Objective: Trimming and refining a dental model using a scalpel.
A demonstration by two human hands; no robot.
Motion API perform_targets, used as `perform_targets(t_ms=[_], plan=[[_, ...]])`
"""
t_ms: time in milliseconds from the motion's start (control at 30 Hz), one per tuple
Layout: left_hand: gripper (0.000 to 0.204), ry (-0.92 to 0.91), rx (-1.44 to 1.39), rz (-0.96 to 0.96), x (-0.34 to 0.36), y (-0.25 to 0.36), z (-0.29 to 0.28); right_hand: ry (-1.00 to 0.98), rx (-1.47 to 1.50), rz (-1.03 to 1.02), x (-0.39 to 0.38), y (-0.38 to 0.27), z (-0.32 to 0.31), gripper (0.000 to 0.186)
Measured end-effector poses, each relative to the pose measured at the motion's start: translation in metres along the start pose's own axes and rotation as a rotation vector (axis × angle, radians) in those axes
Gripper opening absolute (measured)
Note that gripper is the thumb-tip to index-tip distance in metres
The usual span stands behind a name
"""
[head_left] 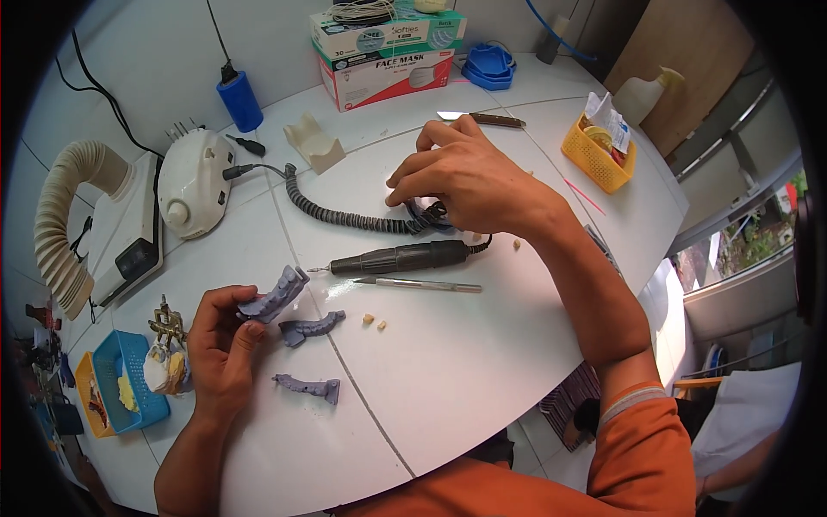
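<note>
"Where is the purple piece [274, 298]?"
"In the left hand [226, 345], pinched between thumb and fingers. They hide one end."
"And the right hand [487, 183]?"
"Its fingers bend down near the curly cord [345, 220]. They cover that spot, so I can't tell if they hold anything."
"How many more purple pieces?"
"Two: a middle piece [312, 328] just below the held one, and a bottom piece [310, 389]. Also two little yellow bits [368, 319] to their right, one black drill [401, 258], one thin silver knife [426, 285]."
"Any room?"
"White table [465, 362] stretches from knife to round front edge."
</note>
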State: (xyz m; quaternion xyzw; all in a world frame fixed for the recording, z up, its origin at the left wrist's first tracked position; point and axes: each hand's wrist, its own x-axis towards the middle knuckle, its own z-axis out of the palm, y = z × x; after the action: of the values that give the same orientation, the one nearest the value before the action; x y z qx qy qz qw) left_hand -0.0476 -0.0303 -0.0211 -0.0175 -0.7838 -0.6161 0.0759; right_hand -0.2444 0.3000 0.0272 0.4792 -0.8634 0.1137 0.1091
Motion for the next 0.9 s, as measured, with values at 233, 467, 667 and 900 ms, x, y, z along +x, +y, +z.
perform_targets(t_ms=[233, 467, 667, 900], plan=[[0.028, -0.025, -0.045, -0.013, 0.002, -0.004, 0.0, -0.092, 0.051, 0.038, 0.003, 0.004, -0.001, 0.02], [0.029, -0.019, -0.051, -0.019, 0.002, -0.003, -0.001, 0.407, -0.07, 0.056, 0.0, 0.017, -0.011, 0.009], [0.029, -0.025, -0.039, -0.016, 0.002, -0.004, -0.001, 0.425, 0.332, 0.307, -0.01, 0.014, -0.017, 0.017], [0.03, 0.0, -0.061, -0.048, -0.002, 0.0, -0.001, 0.375, 0.433, 0.337, -0.007, 0.003, -0.022, 0.017]])
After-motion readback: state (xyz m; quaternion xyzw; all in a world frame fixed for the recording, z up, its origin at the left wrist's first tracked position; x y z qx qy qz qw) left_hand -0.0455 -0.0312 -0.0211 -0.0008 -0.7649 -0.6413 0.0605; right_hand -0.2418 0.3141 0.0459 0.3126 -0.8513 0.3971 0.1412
